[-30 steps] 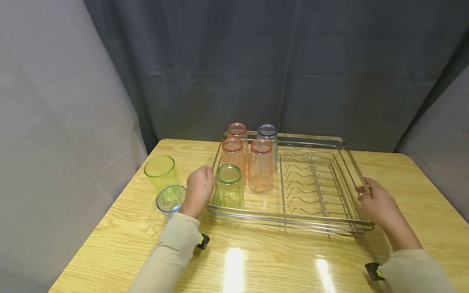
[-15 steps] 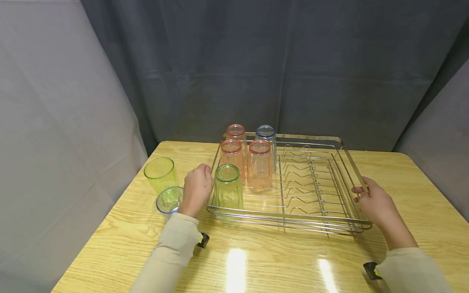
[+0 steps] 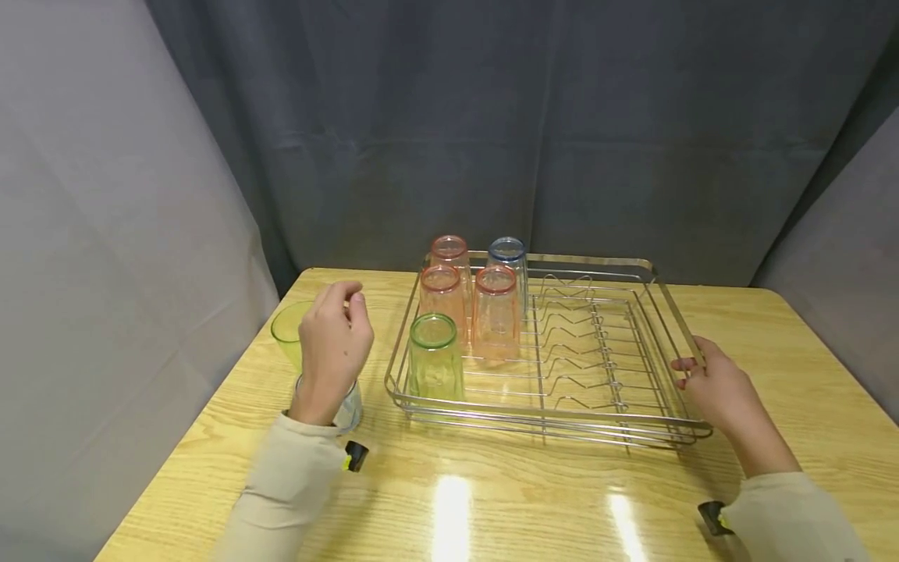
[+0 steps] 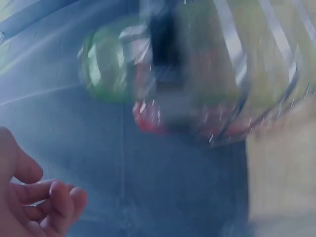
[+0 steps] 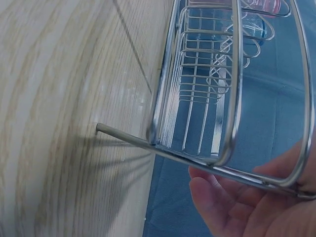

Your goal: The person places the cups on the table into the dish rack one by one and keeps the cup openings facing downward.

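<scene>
My left hand (image 3: 332, 347) is in the air left of the wire dish rack (image 3: 562, 414), fingers loosely curled and holding nothing. It partly covers a yellow-green glass (image 3: 284, 328) and a blue-rimmed glass (image 3: 351, 411), both standing on the table. With my right hand (image 3: 723, 394) I grip the rack's right rim; the right wrist view shows my fingers (image 5: 212, 197) at the end wires. In the rack's left part, a green glass (image 3: 436, 363), several pinkish-orange glasses (image 3: 497, 324) and a blue-based glass (image 3: 508, 251) stand upside down. The left wrist view is blurred.
The wooden table (image 3: 534, 499) reaches past the rack on both sides. A dark curtain (image 3: 449, 133) hangs behind it, with a pale grey curtain (image 3: 126, 273) along the left. Bent wire dividers (image 3: 569, 343) fill the rack's right part.
My left hand has let go of the rack's left rim and moved left, over the two standing glasses. The right hand keeps its grip on the rack.
</scene>
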Demonstrator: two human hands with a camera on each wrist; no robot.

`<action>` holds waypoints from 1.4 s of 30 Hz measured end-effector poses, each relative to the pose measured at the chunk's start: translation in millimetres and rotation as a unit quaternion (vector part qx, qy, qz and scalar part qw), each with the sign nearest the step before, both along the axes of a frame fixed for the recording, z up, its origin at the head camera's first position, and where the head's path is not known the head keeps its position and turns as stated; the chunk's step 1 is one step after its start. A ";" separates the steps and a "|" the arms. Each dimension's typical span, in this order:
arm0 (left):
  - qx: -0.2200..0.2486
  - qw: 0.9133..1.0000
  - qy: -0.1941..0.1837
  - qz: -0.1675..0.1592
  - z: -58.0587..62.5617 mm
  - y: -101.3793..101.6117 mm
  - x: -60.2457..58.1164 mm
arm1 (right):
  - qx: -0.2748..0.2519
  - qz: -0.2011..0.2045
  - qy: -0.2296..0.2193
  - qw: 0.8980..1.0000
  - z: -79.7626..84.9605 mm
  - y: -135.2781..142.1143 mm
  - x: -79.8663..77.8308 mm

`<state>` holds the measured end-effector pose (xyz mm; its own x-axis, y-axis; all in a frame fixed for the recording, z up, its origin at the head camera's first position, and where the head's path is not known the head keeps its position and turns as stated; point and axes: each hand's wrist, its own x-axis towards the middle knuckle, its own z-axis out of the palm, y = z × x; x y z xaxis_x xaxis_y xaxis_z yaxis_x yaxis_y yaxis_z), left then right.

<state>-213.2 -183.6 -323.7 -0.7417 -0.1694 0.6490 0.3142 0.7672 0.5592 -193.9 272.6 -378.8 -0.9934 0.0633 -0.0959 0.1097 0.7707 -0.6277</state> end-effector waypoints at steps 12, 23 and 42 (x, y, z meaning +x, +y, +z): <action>-0.081 0.992 -0.096 0.018 21.8 -52.8 -24.6 | 0.002 -0.001 -0.008 1.000 1.6 4.4 0.1; -0.205 0.948 -0.241 -0.004 -0.7 -78.9 -43.3 | -0.002 0.000 -0.020 1.000 -2.5 6.7 0.0; -0.255 0.911 -0.323 -0.007 -22.3 -94.5 -49.0 | -0.007 0.000 -0.017 1.000 -0.4 2.4 -1.5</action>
